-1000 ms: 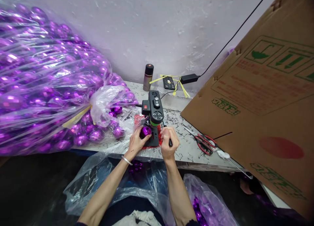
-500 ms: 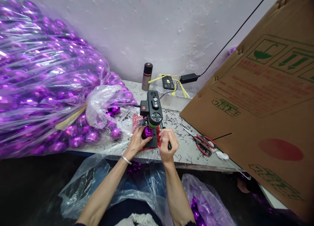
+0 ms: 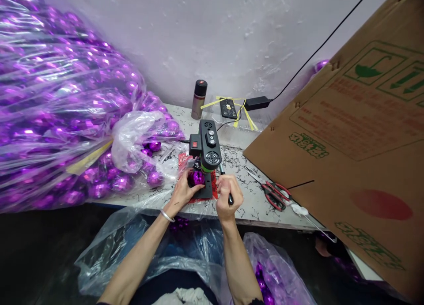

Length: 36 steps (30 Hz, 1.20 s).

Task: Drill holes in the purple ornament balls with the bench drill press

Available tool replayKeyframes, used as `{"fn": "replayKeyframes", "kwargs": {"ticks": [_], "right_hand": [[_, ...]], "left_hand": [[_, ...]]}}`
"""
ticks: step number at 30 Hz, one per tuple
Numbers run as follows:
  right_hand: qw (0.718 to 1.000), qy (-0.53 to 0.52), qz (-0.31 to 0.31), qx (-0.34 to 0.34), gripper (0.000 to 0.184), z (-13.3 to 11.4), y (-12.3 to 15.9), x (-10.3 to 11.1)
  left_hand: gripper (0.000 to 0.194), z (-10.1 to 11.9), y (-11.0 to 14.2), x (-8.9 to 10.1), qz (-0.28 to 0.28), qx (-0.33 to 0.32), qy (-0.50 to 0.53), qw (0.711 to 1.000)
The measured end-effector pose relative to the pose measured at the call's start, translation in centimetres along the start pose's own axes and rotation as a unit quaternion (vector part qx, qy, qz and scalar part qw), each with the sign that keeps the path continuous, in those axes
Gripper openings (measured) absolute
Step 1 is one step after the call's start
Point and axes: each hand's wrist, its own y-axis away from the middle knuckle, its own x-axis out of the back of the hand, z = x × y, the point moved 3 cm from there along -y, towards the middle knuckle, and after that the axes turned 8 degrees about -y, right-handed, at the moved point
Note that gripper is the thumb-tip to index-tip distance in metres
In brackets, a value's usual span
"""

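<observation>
A small black bench press (image 3: 210, 142) with a red switch stands on the white table. Under its head, on the black base plate (image 3: 206, 190), is a shiny purple ball ornament (image 3: 198, 177). My left hand (image 3: 181, 191) grips this ornament from the left, thumb in front and fingers behind it. On the right side of the press, my right hand (image 3: 229, 194) is wrapped in a fist around the black-ended lever (image 3: 231, 199). The press head hides the top of the ornament.
A big clear bag of purple ornaments (image 3: 66, 106) fills the left. Scissors (image 3: 273, 192) lie beside a large cardboard box (image 3: 351, 141). Behind the press are a spray can (image 3: 199, 99), a phone (image 3: 228, 108) and a power adapter (image 3: 257, 103). Black scraps litter the table.
The view has shifted slightly. My left hand stays on the ornament, which has turned or moved a little under the press head. My right hand keeps hold of the lever.
</observation>
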Motion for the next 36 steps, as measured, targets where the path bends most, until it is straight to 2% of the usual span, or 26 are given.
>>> {"fn": "replayKeyframes", "kwargs": {"ticks": [4, 11, 23, 36], "right_hand": [[1.0, -0.007, -0.001, 0.0, 0.032, -0.1, 0.0, 0.1], [1.0, -0.014, 0.006, -0.012, 0.032, 0.0, 0.3, 0.1], [0.998, -0.012, 0.049, 0.023, 0.034, 2.6, 3.3, -0.5], [0.996, -0.044, 0.078, 0.021, 0.033, 3.9, 4.3, -1.0]], "left_hand": [[0.057, 0.6, -0.1, -0.3, 0.0, -0.016, -0.028, 0.999], [0.061, -0.2, 0.4, -1.7, 0.017, -0.022, 0.018, 0.999], [0.059, -0.2, 0.5, -1.6, 0.025, -0.061, 0.001, 0.998], [0.059, -0.2, 0.5, -1.8, 0.032, -0.07, 0.009, 0.997]]}}
